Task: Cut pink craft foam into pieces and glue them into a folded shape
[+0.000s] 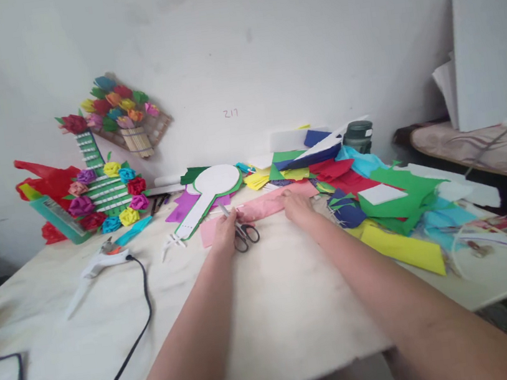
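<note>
A pink paper strip lies across the far middle of the pale table. My left hand rests on its left end, fingers curled down on the paper, right beside black-handled scissors. My right hand presses on the strip's right part with fingers bent over it. Both arms reach straight forward from the near edge.
A heap of coloured paper scraps fills the right side, with a dark jar behind. A white glue gun with a black cord lies left. Paper-flower crafts lean against the wall. A white-and-green paddle shape lies behind my hands.
</note>
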Tool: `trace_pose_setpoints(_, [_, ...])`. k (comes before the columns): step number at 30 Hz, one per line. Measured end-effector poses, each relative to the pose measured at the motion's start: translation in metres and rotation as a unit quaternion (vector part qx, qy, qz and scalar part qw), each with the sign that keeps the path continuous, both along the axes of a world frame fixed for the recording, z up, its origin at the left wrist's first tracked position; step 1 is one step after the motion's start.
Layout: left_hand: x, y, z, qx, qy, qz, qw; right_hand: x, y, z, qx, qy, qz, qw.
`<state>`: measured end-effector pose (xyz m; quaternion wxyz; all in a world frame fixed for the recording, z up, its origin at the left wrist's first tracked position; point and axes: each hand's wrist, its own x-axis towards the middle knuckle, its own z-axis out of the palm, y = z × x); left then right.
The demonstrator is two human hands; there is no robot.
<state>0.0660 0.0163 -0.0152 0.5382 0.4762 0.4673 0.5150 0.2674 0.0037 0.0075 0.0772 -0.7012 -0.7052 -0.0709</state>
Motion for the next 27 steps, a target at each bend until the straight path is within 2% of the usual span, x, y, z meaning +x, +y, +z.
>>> trace_pose_setpoints(3, [-0.001,0.000,-0.003,0.008,-0.061,-0.039,0.997,-0.002,0.007,-0.006,-0.010,-0.013,0.005,1.000])
trace_pose_setpoints(7, [-0.001,-0.001,-0.003,0.022,-0.119,-0.055,0.991,-0.005,0.009,-0.006,0.083,-0.002,-0.018,0.996])
trace_pose_setpoints(13, [-0.003,0.000,-0.002,0.014,-0.183,-0.034,0.982,-0.018,-0.002,0.009,0.223,0.030,0.002,0.974])
trace_pose_setpoints(19, [-0.005,0.003,-0.004,-0.004,-0.207,-0.012,0.978,-0.025,-0.008,0.032,0.362,0.083,0.086,0.924])
trace_pose_setpoints(22, [-0.003,0.001,-0.003,0.007,-0.197,-0.027,0.980,-0.021,-0.004,0.044,0.385,0.115,0.104,0.910])
trace_pose_setpoints(27, [-0.001,-0.004,0.002,0.001,-0.185,-0.045,0.982,-0.004,0.013,0.055,0.370,0.149,0.103,0.911])
